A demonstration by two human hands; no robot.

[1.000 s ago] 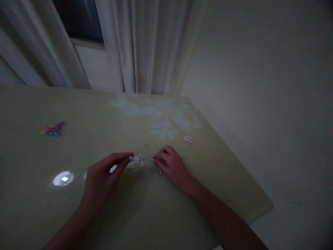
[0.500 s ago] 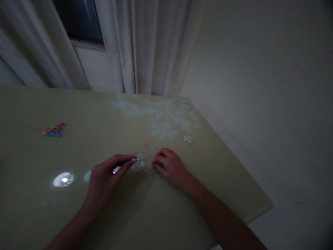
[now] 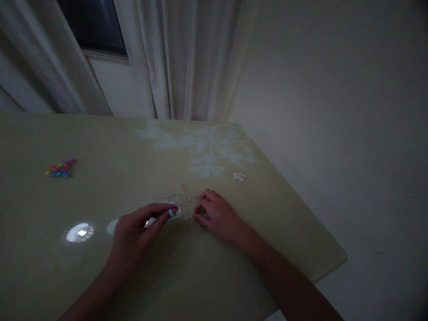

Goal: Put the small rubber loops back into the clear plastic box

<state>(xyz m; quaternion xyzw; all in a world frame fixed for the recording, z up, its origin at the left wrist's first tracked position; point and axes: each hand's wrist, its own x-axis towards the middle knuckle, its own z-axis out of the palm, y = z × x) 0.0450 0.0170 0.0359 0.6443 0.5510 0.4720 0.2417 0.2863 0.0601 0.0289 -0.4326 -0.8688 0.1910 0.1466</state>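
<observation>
Between my hands, several small pale rings (image 3: 187, 198) lie scattered on the tabletop. My left hand (image 3: 142, 225) pinches a small pale object (image 3: 171, 212) between thumb and fingertips; it is too small to name. Behind those fingertips lies a clear plastic container (image 3: 167, 198), partly covered by the hand. My right hand (image 3: 217, 216) is at the right side of the rings, its thumb and fingertips nearly together over them. Whatever is between those fingertips is too small to make out.
A heap of small colourful pieces (image 3: 62, 169) lies at the left of the table (image 3: 117, 147). Some small white pieces (image 3: 238, 177) lie beyond my right hand. Curtains and a wall stand behind the table, whose edge runs diagonally on the right.
The whole view has shifted slightly. Striped white and dark at my left fingertips before, the pinched spot now shows pale blue. My right fingertips have drawn closer together over the rings.
</observation>
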